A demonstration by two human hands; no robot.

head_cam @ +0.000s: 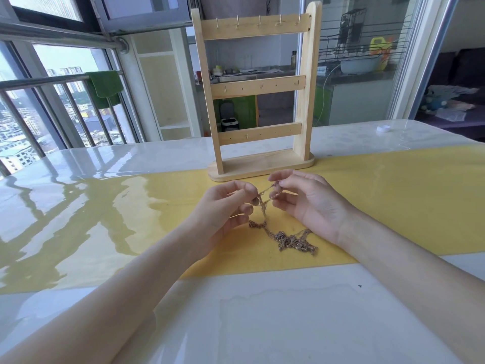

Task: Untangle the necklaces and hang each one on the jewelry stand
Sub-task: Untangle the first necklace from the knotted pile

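Surface: glossy white table (262, 324) under a clear cover, crossed by a wide yellow band (393, 206); window reflections lie on its left part.
Room: balcony railing (39, 85) and city view at left, with a green towel (105, 88) draped over the rail; glass partition behind, kitchen counter beyond it.
Stand: one wooden jewelry stand (258, 88), upright on an oval base at the far edge of the yellow band; two posts, three flat crossbars, small metal hooks, all bare.
Necklaces: thin gold-toned chains (288, 240) knotted in one clump on the yellow band between the wrists; how many, I cannot tell.
Left hand (225, 208): fingers curled, pinching a raised strand.
Right hand (304, 200): thumb and forefinger pinching the same strand, other fingers loosely bent.
Cap: one small white round cap (383, 129), far right on the table.
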